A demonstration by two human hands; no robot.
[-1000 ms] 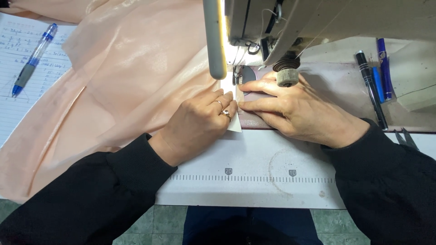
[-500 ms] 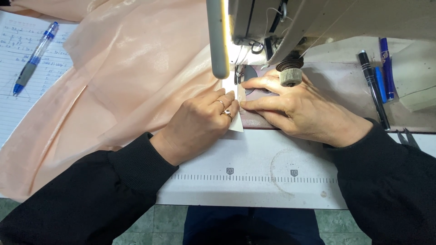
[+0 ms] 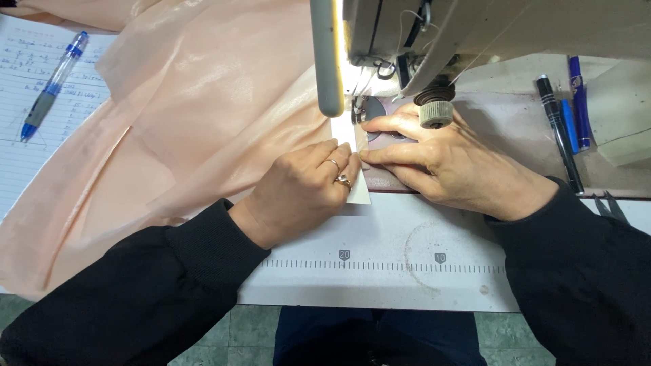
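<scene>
White strip (image 3: 357, 177): a narrow band of white material lies on the sewing machine bed, running from the needle area toward us, its near end just over the edge of the dark bed plate. Peach fabric (image 3: 196, 122) meets its left edge and spreads far left across the table in glossy folds.

Left hand (image 3: 305, 186): we see it flat, palm down, on the peach fabric, fingers together, tips pressing at the strip's left edge. A ring sits on one finger. It grips nothing; it presses only.

Right hand (image 3: 441, 163): palm down on the bed plate, right of the strip. Forefinger and middle finger are slightly apart, both pointing left, tips touching the strip's right edge. The far finger lies close by the presser foot (image 3: 359, 112). No clamping here either.

Both wrists are in black sleeves.

Sewing machine (image 3: 475, 34): the pale head spans the far side, with a lit lamp bar (image 3: 329, 54) hanging just left of the needle and a knurled knob (image 3: 434, 108) over the right hand's knuckles.

Right, on the bed: a black pen (image 3: 557, 129) and a blue pen (image 3: 578, 95), side by side. Far left: a lined sheet (image 3: 20, 149) with another blue pen (image 3: 53, 85) on it. Near edge of the white table (image 3: 380, 278) carries a printed ruler scale.
</scene>
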